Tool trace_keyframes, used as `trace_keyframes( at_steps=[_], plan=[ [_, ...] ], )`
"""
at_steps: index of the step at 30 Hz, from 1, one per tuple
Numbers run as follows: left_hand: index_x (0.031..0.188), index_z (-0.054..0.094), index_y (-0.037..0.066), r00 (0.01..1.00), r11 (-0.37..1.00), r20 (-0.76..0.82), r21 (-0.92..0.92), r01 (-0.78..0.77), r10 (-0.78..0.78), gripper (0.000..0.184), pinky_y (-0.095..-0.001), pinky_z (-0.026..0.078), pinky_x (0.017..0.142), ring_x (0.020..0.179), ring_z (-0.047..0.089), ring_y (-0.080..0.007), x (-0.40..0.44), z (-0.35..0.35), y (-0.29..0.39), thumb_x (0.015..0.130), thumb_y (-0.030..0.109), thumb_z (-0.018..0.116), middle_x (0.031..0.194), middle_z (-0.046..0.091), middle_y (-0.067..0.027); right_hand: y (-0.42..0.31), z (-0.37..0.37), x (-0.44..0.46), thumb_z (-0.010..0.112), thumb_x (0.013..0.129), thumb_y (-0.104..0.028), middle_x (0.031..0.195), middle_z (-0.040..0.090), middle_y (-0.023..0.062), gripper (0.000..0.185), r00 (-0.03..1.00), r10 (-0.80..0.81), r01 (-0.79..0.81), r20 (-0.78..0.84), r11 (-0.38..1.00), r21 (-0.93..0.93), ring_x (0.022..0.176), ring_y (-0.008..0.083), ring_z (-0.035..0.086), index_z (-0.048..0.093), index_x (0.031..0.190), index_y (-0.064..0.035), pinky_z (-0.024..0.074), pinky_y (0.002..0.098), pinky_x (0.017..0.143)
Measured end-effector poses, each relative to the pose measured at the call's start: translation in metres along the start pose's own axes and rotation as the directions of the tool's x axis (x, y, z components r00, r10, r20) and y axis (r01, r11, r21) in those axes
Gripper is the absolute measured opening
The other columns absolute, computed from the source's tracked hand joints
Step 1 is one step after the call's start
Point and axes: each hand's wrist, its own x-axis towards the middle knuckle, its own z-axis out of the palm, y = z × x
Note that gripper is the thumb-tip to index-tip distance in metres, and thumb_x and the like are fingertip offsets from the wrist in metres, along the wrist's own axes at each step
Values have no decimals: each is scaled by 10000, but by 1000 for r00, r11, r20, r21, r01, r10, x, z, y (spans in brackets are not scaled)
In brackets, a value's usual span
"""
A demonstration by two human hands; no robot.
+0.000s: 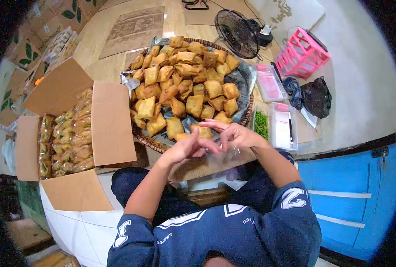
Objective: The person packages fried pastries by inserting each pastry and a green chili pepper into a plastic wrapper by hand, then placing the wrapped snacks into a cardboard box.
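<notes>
My left hand (184, 149) and my right hand (239, 135) meet over the near edge of a round woven tray (151, 143). Thin, clear plastic, seemingly a small bag (233, 153), glints below their fingertips. Both hands have fingers bent in around it; the left fingers are somewhat blurred. Most of the plastic's outline is hard to make out. Just beyond my hands, a large heap of golden fried pastries (187, 84) fills the lined tray.
At left, an open cardboard box (114, 122) holds bagged pastries (71, 138). Right of the tray are green chillies (261, 124), plastic containers (283, 127), a black bag (318, 98) and a pink basket (302, 53). A black fan (236, 34) stands behind.
</notes>
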Motion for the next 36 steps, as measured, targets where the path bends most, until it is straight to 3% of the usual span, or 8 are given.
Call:
trace_keyframes(
  at_steps=[5, 7, 11, 18, 21, 27, 31, 36],
  plan=[
    [1062, 625, 53, 928, 980, -372, 191, 48, 27, 425, -210, 352, 491, 515, 409, -69, -21, -1, 11, 935, 328, 326, 909, 614, -60, 18, -1, 20, 638, 780, -192, 1278, 426, 116, 495, 933, 141, -128, -331, 990, 61, 1168, 213, 408, 459, 1223, -62, 360, 350, 945],
    [1094, 603, 44, 844, 896, -443, 435, -91, 301, 299, -206, 389, 530, 559, 444, -57, -24, -3, 17, 839, 91, 453, 977, 619, -76, 20, 6, 23, 646, 777, -154, 1235, 446, 96, 539, 829, 413, -288, -378, 894, 344, 1096, 184, 460, 408, 1250, -54, 427, 324, 873],
    [1113, 584, 52, 740, 721, -434, 685, -99, 514, 446, -194, 418, 579, 646, 495, -50, -42, -29, 31, 699, -44, 448, 1069, 612, -68, 45, -6, 53, 660, 730, -14, 1181, 473, 94, 527, 822, 290, -46, -490, 892, 450, 925, 162, 546, 431, 1204, -33, 478, 279, 778],
    [1095, 575, -22, 271, 724, -742, 665, 183, 613, 399, -226, 453, 564, 589, 532, -84, -76, -67, 47, 705, -4, 492, 1063, 612, -115, 94, 7, 115, 462, 640, 56, 793, 555, 115, 236, 673, -279, -246, -685, 789, -563, 700, 227, 555, 537, 851, -20, 441, 319, 615],
    [1087, 575, -35, 232, 717, -755, 655, 238, 613, 395, -232, 458, 566, 570, 535, -90, -77, -70, 47, 701, 3, 507, 1091, 602, -126, 107, 46, 125, 582, 710, -105, 980, 487, 163, 294, 835, -153, -353, -528, 588, -728, 775, 318, 548, 467, 973, -42, 443, 379, 675],
    [1049, 587, -58, 284, 552, -629, 774, 310, 723, 378, -267, 492, 688, 847, 620, -212, -67, -81, 27, 690, 19, 499, 1145, 562, -170, 89, 96, 149, 741, 632, -317, 1047, 389, 172, 632, 745, 143, -667, -651, 185, -722, 887, 352, 517, 370, 1067, -49, 398, 502, 727],
    [1012, 606, -55, 332, 699, -757, 650, 297, 563, 355, -290, 488, 767, 981, 587, -255, -73, -65, 45, 686, 26, 491, 1125, 569, -180, 95, 91, 151, 758, 589, -299, 1081, 370, 167, 662, 706, 117, -700, -698, 267, -663, 890, 359, 518, 375, 1073, -58, 438, 462, 740],
    [985, 614, -55, 416, 721, -742, 648, 246, 526, 332, -305, 484, 789, 922, 611, -258, -77, -75, 31, 691, 42, 494, 1023, 615, -177, 69, 33, 129, 694, 637, -317, 784, 591, 150, 407, 620, 121, -552, -776, 770, -320, 748, 268, 579, 539, 841, -1, 473, 355, 699]
  ],
)
